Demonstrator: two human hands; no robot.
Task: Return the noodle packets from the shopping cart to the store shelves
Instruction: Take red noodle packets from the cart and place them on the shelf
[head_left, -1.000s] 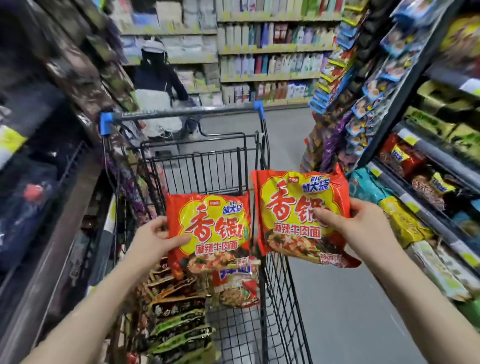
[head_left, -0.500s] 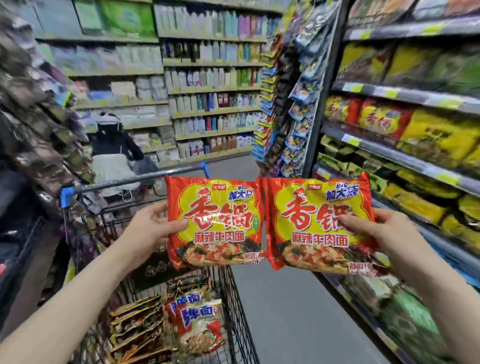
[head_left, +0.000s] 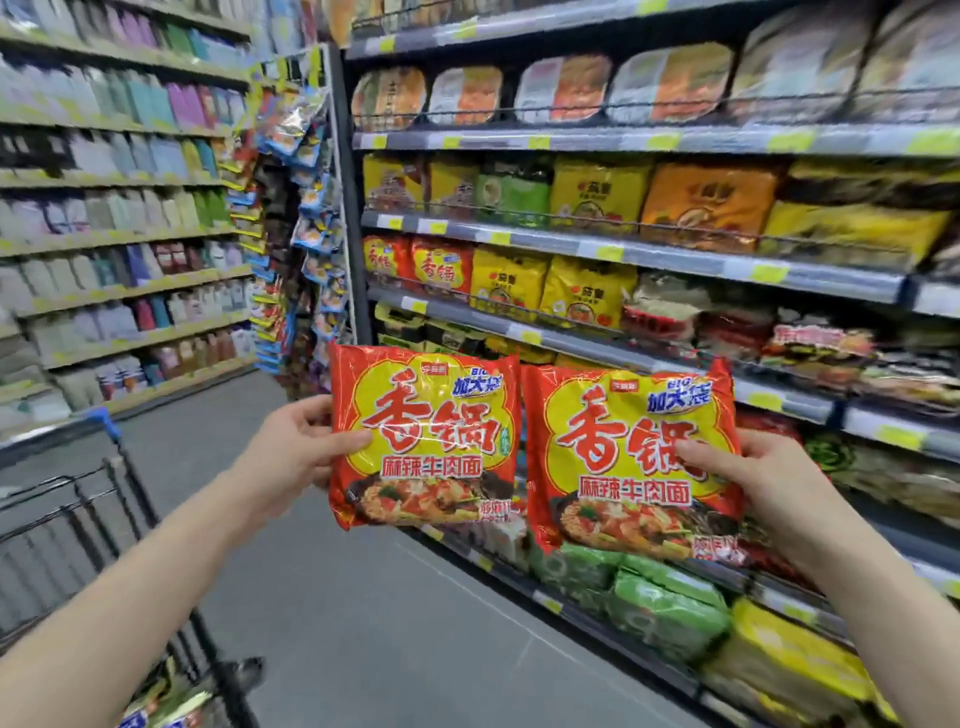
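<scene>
I hold two identical red and yellow noodle packets side by side in front of the noodle shelves (head_left: 675, 260). My left hand (head_left: 293, 449) grips the left packet (head_left: 431, 441) by its left edge, thumb on the front. The right packet (head_left: 623, 467) is gripped at its right edge by my right hand (head_left: 763, 478), thumb across the front. Matching red packets (head_left: 421, 267) stand on the third shelf down, at its left end. The shopping cart (head_left: 93, 519) is at lower left, with a few packets (head_left: 166, 701) showing in its basket.
Shelves on the right carry yellow, green and orange noodle packs, and bowl noodles on top. A hanging snack rack (head_left: 306, 208) marks the shelf end. Across the grey aisle floor (head_left: 363, 623), far shelves hold bottles.
The view has swung right and up from the cart to the noodle shelves. Both hands have carried the packets up and toward the shelves, and the cart has slid to the lower left.
</scene>
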